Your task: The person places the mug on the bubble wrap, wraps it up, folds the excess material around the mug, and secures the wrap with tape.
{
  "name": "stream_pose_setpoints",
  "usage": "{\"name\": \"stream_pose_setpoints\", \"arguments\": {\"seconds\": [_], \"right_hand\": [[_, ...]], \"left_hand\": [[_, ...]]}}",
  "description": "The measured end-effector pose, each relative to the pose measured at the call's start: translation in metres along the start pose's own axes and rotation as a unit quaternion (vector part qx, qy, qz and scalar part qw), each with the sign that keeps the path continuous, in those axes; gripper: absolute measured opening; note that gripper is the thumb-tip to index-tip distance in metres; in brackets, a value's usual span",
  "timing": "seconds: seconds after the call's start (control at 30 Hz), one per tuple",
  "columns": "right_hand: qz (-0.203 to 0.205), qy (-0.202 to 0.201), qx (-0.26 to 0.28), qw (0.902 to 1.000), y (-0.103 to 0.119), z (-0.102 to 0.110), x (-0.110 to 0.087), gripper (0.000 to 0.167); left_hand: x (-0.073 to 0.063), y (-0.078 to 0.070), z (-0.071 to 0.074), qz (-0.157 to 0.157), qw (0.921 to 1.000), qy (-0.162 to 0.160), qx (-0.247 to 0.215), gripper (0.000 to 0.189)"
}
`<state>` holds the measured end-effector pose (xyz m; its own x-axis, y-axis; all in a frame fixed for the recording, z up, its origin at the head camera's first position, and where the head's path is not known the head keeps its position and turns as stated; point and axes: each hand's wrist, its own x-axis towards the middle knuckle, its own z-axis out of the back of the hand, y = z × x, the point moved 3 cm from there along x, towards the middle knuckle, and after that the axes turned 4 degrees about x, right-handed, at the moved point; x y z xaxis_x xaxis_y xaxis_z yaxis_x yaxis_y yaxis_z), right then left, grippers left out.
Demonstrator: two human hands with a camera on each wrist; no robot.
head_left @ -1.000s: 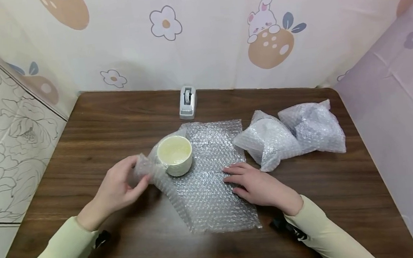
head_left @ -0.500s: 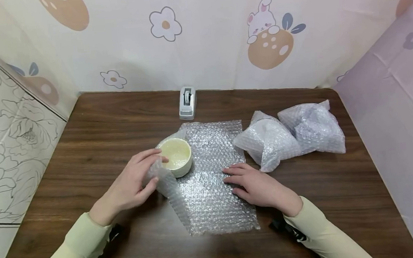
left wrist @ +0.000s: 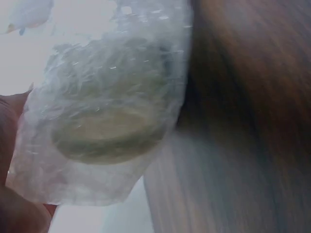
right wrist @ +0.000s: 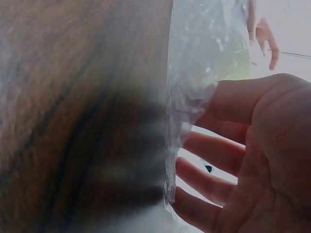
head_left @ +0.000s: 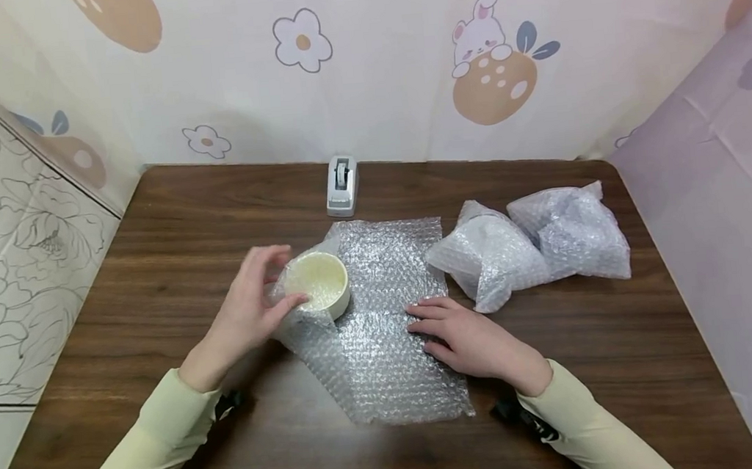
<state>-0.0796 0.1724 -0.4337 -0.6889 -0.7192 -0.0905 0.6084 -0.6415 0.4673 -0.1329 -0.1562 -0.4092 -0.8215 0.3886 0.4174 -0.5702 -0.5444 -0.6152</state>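
A small pale yellow-green bowl [head_left: 323,279] stands upright on the left part of a sheet of bubble wrap [head_left: 396,365]. The sheet's left side is folded up around the bowl and partly over its mouth. My left hand [head_left: 245,307] holds this fold, its thumb over the wrap at the bowl's near-left rim and its fingers on the far-left side. In the left wrist view, the bowl [left wrist: 109,136] shows blurred through the wrap. With fingers spread, my right hand [head_left: 466,334] rests on the sheet's right edge.
Two bubble-wrapped bundles [head_left: 497,254] lie together at the right, close beyond my right hand. A grey-white tape dispenser [head_left: 342,187] stands near the back edge of the dark wooden table [head_left: 215,210]. A patterned curtain [head_left: 377,80] hangs behind.
My left hand has moved right and slightly away from me, bringing the wrap's left flap from beside the bowl over its left rim. The right hand has stayed in place.
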Motion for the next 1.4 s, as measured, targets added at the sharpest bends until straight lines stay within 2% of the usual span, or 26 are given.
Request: {"name": "stream_pose_setpoints", "arguments": {"seconds": [0.03, 0.1, 0.2, 0.27, 0.3, 0.37, 0.43, 0.53, 0.63, 0.77, 0.87, 0.93, 1.07, 1.13, 1.17, 1.27, 1.4], "right_hand": [[-0.001, -0.001, -0.001, 1.0, 0.0, 0.001, -0.001, 0.036], [-0.003, -0.003, -0.007, 1.0, 0.0, 0.002, -0.002, 0.036], [-0.002, -0.006, -0.014, 0.9999, -0.001, 0.003, -0.004, 0.036], [-0.002, -0.009, -0.017, 0.9998, -0.002, 0.002, -0.005, 0.036], [0.0, -0.01, -0.018, 0.9998, -0.003, 0.001, -0.006, 0.035], [0.004, -0.015, -0.012, 0.9998, -0.005, -0.001, -0.008, 0.034], [0.011, -0.026, -0.001, 0.9996, -0.007, -0.001, -0.01, 0.032], [0.037, -0.05, 0.017, 0.9979, -0.008, 0.0, -0.016, 0.033], [0.064, -0.063, 0.015, 0.9958, -0.007, 0.0, -0.026, 0.043], [0.073, -0.044, -0.008, 0.9963, -0.003, -0.003, -0.044, 0.054], [0.066, -0.027, -0.014, 0.9974, 0.0, -0.008, -0.054, 0.054], [0.068, -0.03, -0.01, 0.9972, 0.002, -0.011, -0.057, 0.051], [0.099, -0.079, 0.007, 0.9919, 0.005, -0.012, -0.056, 0.03], [0.12, -0.106, 0.019, 0.9868, 0.006, -0.009, -0.053, 0.016], [0.13, -0.119, 0.026, 0.984, 0.007, -0.007, -0.05, 0.015], [0.15, -0.153, 0.042, 0.9759, 0.011, 0.0, -0.041, 0.03], [0.169, -0.204, 0.042, 0.9633, 0.018, 0.009, -0.023, 0.029]], "left_hand": [[0.002, 0.001, 0.0, 0.027, 0.9996, 0.006, -0.01, 0.079], [0.005, 0.004, 0.0, 0.084, 0.9953, 0.039, -0.028, 0.078], [0.008, 0.009, -0.003, 0.149, 0.9832, 0.101, -0.028, 0.066], [0.011, 0.011, -0.005, 0.166, 0.9775, 0.127, -0.027, 0.058], [0.012, 0.011, -0.005, 0.17, 0.9769, 0.128, -0.025, 0.057], [0.014, 0.01, -0.004, 0.18, 0.9759, 0.121, -0.017, 0.054], [0.016, 0.008, -0.003, 0.179, 0.9783, 0.105, -0.006, 0.048], [0.017, 0.003, 0.0, 0.141, 0.9865, 0.068, 0.048, 0.04], [0.015, -0.003, 0.003, 0.076, 0.9895, 0.018, 0.122, 0.032], [0.011, -0.013, 0.006, -0.017, 0.9785, -0.039, 0.202, 0.026], [0.01, -0.022, 0.004, -0.083, 0.969, -0.052, 0.227, 0.022], [0.009, -0.027, 0.002, -0.112, 0.9637, -0.059, 0.235, 0.019], [0.003, -0.033, -0.002, -0.148, 0.9535, -0.065, 0.255, 0.013], [-0.002, -0.035, -0.003, -0.162, 0.9498, -0.055, 0.262, 0.02], [-0.005, -0.036, -0.004, -0.169, 0.9489, -0.045, 0.263, 0.025], [-0.016, -0.037, -0.004, -0.171, 0.9526, -0.017, 0.251, 0.044], [-0.029, -0.036, -0.002, -0.148, 0.9609, 0.009, 0.234, 0.054]]}}
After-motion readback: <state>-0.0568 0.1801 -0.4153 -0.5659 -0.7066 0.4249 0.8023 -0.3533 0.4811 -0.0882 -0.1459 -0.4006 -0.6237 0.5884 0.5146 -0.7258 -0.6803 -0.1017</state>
